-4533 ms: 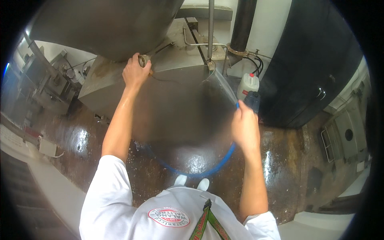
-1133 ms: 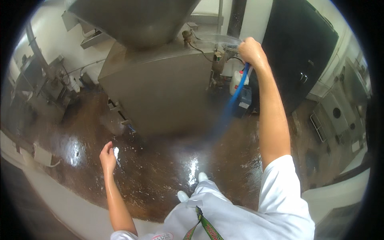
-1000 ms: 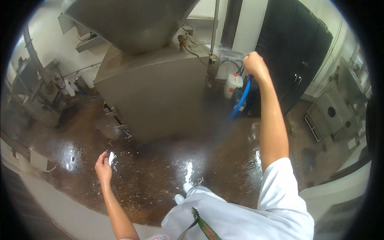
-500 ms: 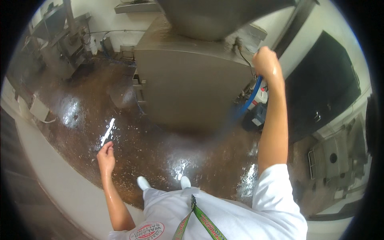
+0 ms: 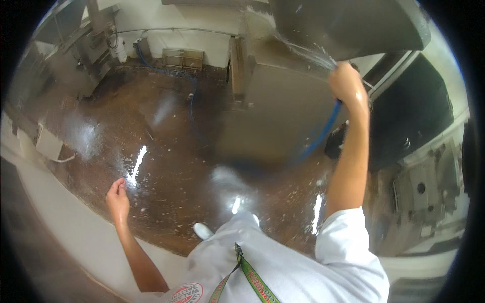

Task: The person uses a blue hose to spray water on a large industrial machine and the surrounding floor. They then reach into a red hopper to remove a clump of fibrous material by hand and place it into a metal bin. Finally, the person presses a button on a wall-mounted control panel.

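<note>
Our view swings left from half a second ago, shifting the steel machine [image 5: 288, 103] rightward. Our right hand [image 5: 348, 87] wraps the blue hose [image 5: 325, 131] near its spraying end, in front of the machine; it looks flexible and is probably slippery, best gripped just behind that end. Our empty left hand [image 5: 118, 203] hangs loosely curled.

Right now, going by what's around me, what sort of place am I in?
Probably a food-processing room or industrial kitchen: there's a large metal machine with a wide hopper, a blue hose spraying water, and a wet brown floor.
</note>
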A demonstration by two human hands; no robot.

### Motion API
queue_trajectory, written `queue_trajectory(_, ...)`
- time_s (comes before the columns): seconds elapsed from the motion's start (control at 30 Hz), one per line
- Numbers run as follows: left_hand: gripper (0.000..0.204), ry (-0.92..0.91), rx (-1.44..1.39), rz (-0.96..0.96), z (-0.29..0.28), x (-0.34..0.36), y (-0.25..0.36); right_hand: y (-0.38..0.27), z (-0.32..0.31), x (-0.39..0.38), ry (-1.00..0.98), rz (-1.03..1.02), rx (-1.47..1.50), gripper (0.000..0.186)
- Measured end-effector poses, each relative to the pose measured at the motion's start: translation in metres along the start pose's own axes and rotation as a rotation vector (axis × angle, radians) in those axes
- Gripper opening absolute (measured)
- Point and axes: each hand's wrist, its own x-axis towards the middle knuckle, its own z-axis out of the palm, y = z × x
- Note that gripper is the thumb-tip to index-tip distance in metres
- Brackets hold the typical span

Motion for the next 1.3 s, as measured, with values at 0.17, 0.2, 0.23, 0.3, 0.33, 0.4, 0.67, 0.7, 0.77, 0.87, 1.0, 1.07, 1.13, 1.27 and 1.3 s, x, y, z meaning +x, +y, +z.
queue_trajectory(0.17, 0.029, -0.121, -0.093, 0.034, -0.013, 0.099, -0.025, 0.047, 0.070, -0.084, 0.066, 0.339, 0.014, 0.034)
queue_trajectory(0.2, 0.029, -0.163, -0.111, 0.053, -0.008, 0.128, -0.027, 0.051, 0.100, -0.106, 0.068, 0.221, -0.119, 0.033)
queue_trajectory(0.23, 0.028, -0.216, -0.137, 0.069, 0.003, 0.157, -0.028, 0.049, 0.120, -0.124, 0.068, 0.106, -0.264, 0.033)
queue_trajectory(0.3, 0.028, -0.296, -0.165, 0.187, 0.012, 0.223, -0.005, -0.022, 0.145, -0.151, -0.007, 0.184, -0.204, 0.034)
queue_trajectory(0.33, 0.028, -0.339, -0.172, 0.235, 0.012, 0.258, -0.003, -0.062, 0.155, -0.148, -0.039, 0.197, -0.193, 0.037)
queue_trajectory(0.4, 0.028, -0.391, -0.124, 0.204, 0.021, 0.335, -0.028, -0.140, 0.174, -0.130, -0.014, 0.167, -0.160, 0.038)
queue_trajectory(0.67, 0.037, -0.533, -0.120, -0.517, -0.070, 0.461, -0.449, -0.360, 0.226, -0.012, 0.213, 0.085, -0.064, 0.038)
queue_trajectory(0.7, 0.022, -0.475, -0.004, -0.677, -0.084, 0.423, -0.478, -0.370, 0.226, -0.005, 0.239, 0.145, -0.127, 0.038)
queue_trajectory(0.77, 0.023, -0.487, 0.114, -0.933, -0.125, 0.396, -0.500, -0.401, 0.229, 0.022, 0.303, 0.227, -0.177, 0.038)
queue_trajectory(0.87, 0.025, -0.622, 0.174, -1.074, -0.147, 0.426, -0.510, -0.370, 0.243, 0.017, 0.331, 0.481, -0.321, 0.042)
queue_trajectory(1.0, 0.028, -0.758, 0.218, -0.973, -0.147, 0.580, -0.532, -0.394, 0.286, -0.021, 0.355, 0.753, -0.380, 0.042)
queue_trajectory(1.07, 0.029, -0.773, 0.239, -0.874, -0.145, 0.703, -0.550, -0.444, 0.330, -0.020, 0.269, 0.847, -0.360, 0.041)
queue_trajectory(1.13, 0.030, -0.775, 0.253, -0.732, -0.127, 0.846, -0.564, -0.489, 0.357, -0.007, 0.229, 0.897, -0.357, 0.041)
queue_trajectory(1.27, 0.033, -0.663, 0.166, -0.177, -0.067, 1.210, -0.488, -0.571, 0.401, 0.022, 0.290, 0.917, -0.138, 0.043)
queue_trajectory(1.3, 0.031, -0.593, 0.015, -0.091, -0.013, 1.259, -0.419, -0.590, 0.399, 0.024, 0.306, 0.973, -0.153, 0.042)
